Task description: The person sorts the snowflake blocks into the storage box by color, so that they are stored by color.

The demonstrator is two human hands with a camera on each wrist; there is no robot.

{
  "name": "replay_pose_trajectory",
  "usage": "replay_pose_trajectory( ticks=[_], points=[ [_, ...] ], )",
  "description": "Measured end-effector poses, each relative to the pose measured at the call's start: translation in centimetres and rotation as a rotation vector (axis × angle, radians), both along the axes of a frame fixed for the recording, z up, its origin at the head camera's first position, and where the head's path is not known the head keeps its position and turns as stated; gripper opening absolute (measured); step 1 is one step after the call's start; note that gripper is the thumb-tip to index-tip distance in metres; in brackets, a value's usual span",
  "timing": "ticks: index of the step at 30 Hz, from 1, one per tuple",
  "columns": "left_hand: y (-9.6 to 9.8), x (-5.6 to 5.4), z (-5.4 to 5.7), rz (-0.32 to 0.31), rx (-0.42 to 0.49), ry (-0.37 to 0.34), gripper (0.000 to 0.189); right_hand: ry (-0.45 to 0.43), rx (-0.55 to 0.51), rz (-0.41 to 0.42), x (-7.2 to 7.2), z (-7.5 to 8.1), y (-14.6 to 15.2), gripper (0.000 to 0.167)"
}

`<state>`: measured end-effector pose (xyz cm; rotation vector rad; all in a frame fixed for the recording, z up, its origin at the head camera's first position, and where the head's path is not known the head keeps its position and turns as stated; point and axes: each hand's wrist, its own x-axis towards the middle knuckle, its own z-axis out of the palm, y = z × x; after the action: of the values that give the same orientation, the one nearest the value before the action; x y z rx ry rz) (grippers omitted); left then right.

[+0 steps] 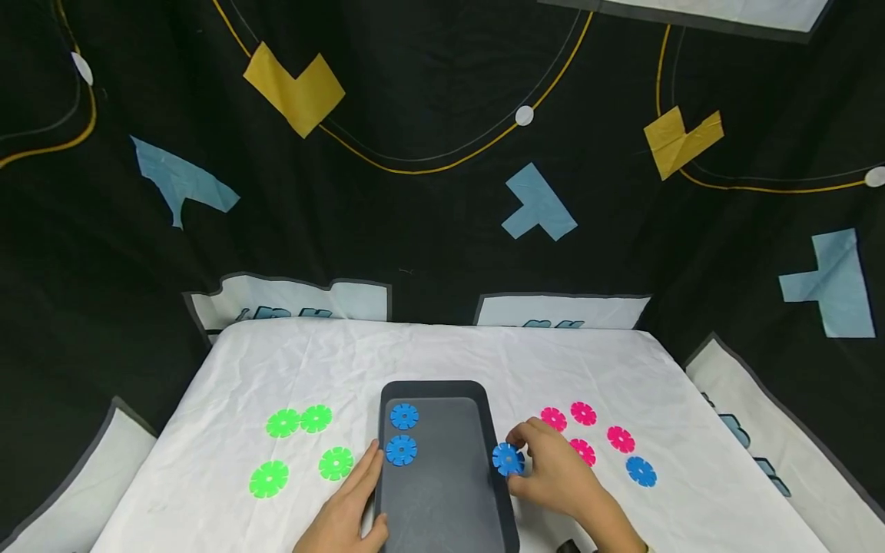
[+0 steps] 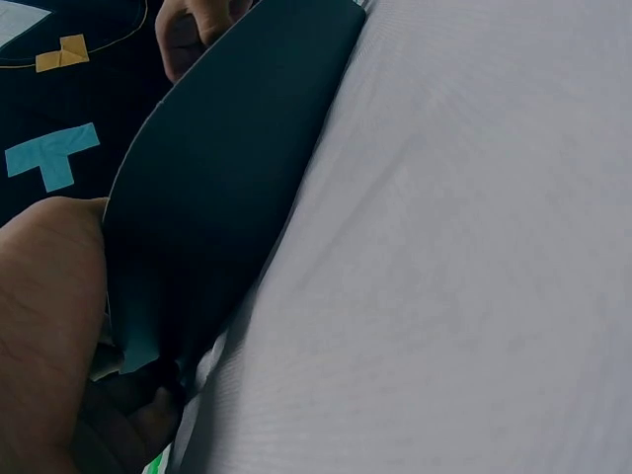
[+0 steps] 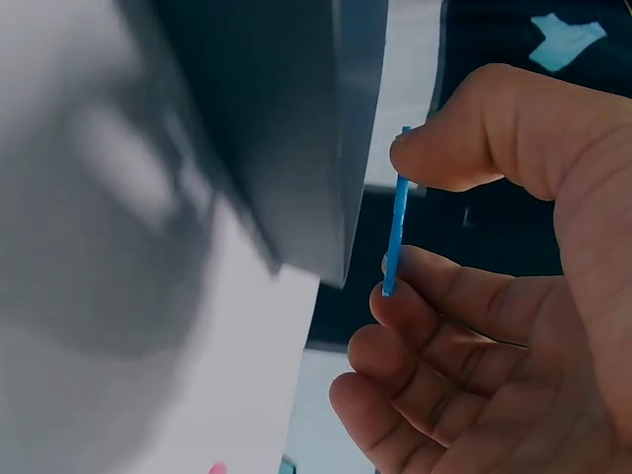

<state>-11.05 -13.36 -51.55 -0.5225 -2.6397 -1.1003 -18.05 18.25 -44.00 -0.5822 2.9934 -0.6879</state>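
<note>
Presently we log: blue disc (image 1: 508, 459), right fingers (image 1: 527, 435) pinching.
Left fingers (image 1: 362, 475) straight along tray (image 1: 442, 499); close rim could snag disc.

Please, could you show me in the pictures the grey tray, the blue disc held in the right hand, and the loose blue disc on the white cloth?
Grey tray (image 1: 442, 484): head view, bare floor.
Held blue disc (image 1: 508, 460): head view, middle of its face.
Loose blue disc (image 1: 641, 471): head view, middle of its face.

Blue disc (image 1: 508, 459) in right hand (image 1: 556, 468); near grey tray (image 1: 442, 499)
</note>
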Motion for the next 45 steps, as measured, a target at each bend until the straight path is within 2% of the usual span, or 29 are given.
replay_pose_trajectory(
  ticks=[8,17,22,28,32,37,45],
  points=[
    [-0.1,-0.1,-0.1,0.006,-0.011,0.055,0.082,0.058,0.004,0.153,-0.8,0.7,-2.9,0.04],
    [0.2,-0.2,-0.1,-0.014,-0.019,0.062,0.082,0.041,0.072,0.249,-1.2,1.0,-5.6,0.041],
    [0.2,0.0,0.1,-0.016,-0.014,0.017,0.083,0.09,0.134,0.356,-1.3,0.8,-7.3,0.039],
    [0.0,0.0,0.6,-0.023,-0.041,-0.065,0.08,0.1,0.231,0.454,-0.9,0.3,-10.0,0.041],
    [-0.2,0.0,0.6,-0.033,-0.049,-0.063,0.08,0.106,0.296,0.519,-0.6,-0.2,-11.5,0.043],
    [-0.2,0.0,0.8,-0.046,-0.045,-0.057,0.078,0.103,0.355,0.529,-0.5,-0.6,-12.9,0.043],
    [-0.1,0.2,1.2,-0.035,-0.051,-0.107,0.078,0.11,0.37,0.524,-0.6,-1.0,-14.1,0.043]
  ],
)
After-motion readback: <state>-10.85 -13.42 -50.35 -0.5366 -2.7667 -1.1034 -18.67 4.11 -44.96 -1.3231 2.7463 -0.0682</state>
